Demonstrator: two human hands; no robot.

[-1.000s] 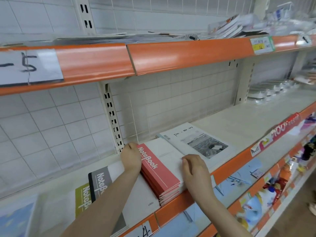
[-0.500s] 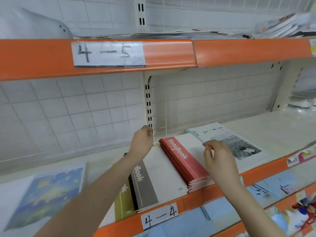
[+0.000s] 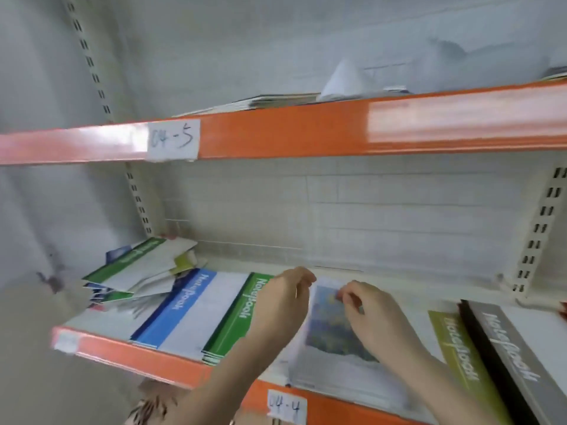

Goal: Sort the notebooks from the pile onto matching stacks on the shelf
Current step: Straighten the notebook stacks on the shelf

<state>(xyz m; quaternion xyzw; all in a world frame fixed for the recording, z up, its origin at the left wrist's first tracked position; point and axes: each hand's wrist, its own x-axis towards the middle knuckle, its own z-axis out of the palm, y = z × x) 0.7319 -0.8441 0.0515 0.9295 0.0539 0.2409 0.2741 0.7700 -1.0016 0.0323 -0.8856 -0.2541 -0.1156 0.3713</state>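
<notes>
A messy pile of notebooks (image 3: 141,271) lies at the far left of the shelf (image 3: 129,351). Beside it stand a blue-spined stack (image 3: 187,305) and a green-spined stack (image 3: 236,320). A white notebook with a blue-yellow picture (image 3: 331,332) lies in the middle; an olive stack (image 3: 460,345) and a grey-black stack (image 3: 515,348) are to the right. My left hand (image 3: 283,302) hovers with loosely curled fingers over the green stack's right edge and holds nothing. My right hand (image 3: 368,314) hangs above the picture notebook, fingers bent, nothing in it. The frame is blurred.
An upper orange-edged shelf (image 3: 306,130) labelled 04-5 carries thin booklets (image 3: 276,101) and a white folded paper (image 3: 343,78). The lower shelf's label (image 3: 283,406) reads 04-4. A slotted upright (image 3: 540,228) stands at the right, another (image 3: 138,197) at the left.
The view has swung left, from the red and grey stacks to the blue, green and picture notebooks. Both hands left the red stack and travelled left, still holding nothing.
</notes>
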